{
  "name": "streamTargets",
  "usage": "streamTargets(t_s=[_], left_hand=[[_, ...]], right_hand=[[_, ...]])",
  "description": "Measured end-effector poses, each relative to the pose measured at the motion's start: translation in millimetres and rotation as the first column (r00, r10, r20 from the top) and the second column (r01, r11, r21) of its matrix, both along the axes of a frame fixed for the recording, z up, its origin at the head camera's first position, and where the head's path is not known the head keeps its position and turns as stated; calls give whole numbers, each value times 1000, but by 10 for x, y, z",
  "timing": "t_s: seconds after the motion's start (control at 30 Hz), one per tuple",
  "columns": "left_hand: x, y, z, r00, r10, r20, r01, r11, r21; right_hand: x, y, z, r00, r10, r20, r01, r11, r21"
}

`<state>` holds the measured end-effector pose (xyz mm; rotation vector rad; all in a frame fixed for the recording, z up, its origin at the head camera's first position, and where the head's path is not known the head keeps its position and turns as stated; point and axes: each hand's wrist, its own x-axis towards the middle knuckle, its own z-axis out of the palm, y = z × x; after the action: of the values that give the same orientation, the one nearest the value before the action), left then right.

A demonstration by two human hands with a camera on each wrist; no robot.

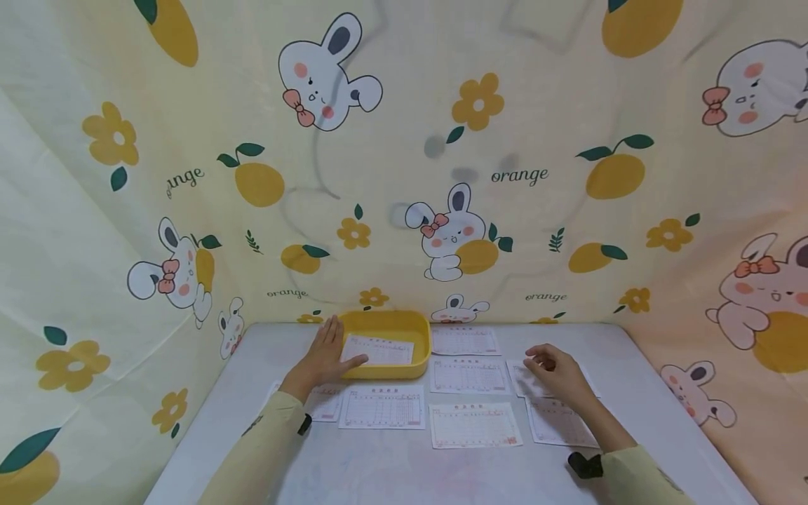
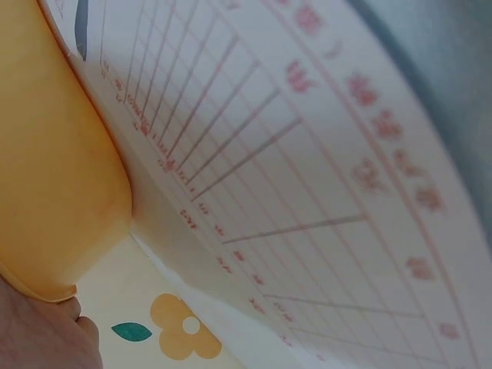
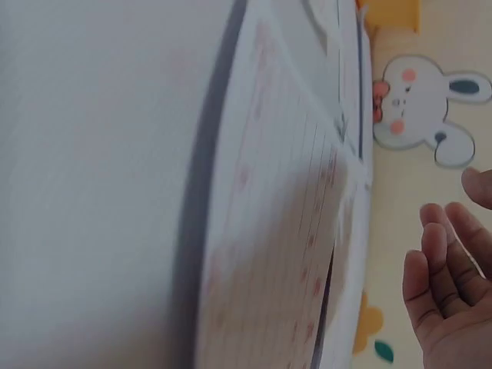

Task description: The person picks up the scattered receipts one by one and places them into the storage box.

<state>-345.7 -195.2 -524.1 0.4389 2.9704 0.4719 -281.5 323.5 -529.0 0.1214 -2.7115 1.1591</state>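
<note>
My left hand [image 1: 323, 361] lies against the left side of a yellow plastic tray [image 1: 424, 344], fingers straight along the wall and thumb over the front rim. One printed paper form [image 1: 380, 351] leans inside the tray. Over on the right, my right hand [image 1: 563, 379] hovers above a form [image 1: 524, 382] that it partly covers, with loosely bent fingers and nothing visible held. The right wrist view shows that hand's fingers [image 3: 442, 284] apart from the paper. Just below it lies another form [image 1: 560, 423].
More forms with red print lie on the white table [image 1: 379, 466]: one beside the tray [image 1: 463, 341], one at centre [image 1: 470, 376], one nearer [image 1: 476, 426], one before the tray [image 1: 381, 407], and one partly under my left forearm [image 1: 325, 405]. A rabbit-and-orange patterned curtain [image 1: 391, 154] encloses the table.
</note>
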Motion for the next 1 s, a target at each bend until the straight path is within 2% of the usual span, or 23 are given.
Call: streamTargets(t_s=[0.27,0.6,0.8,1.0], left_hand=[[-13,-15,-14,1000,-6,-19,6,1000,-13],[-10,-15,-6,1000,-22,-12,21,1000,-19],[-2,-6,26,1000,-15,-7,14,1000,-22],[-14,-11,-13,1000,-17,-23,16,1000,-26]], right_hand=[[106,271,0,997,-53,63,50,998,37],[178,613,-42,989,-99,110,90,992,86],[173,765,-92,972,-146,186,133,988,83],[167,876,-137,957,-189,221,176,981,76]])
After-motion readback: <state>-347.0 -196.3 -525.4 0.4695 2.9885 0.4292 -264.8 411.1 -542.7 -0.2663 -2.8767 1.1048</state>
